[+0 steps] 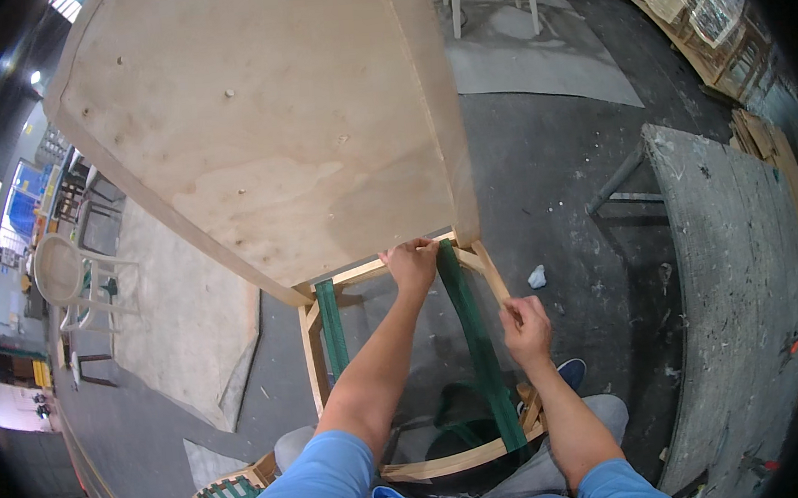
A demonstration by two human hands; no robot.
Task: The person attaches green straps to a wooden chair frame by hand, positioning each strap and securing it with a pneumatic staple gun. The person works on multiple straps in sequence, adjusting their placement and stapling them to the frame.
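Head view: wood frame (314, 347) rests on lap, far end under plywood panel (260, 120). Two green straps run front-to-back across it. L hand (411, 265) clenched on far end of strap (474, 336) at frame's far rail. R hand (527, 328) pinched, fingertips near right rail; what it holds: can't tell.

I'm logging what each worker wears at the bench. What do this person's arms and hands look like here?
Both forearms are bare from above the elbow down. The left hand and right hand wear no gloves, and no watch, ring or wristband is visible. Short light-blue sleeves cover the upper arms, the same fabric on both sides, plain with no markings visible.
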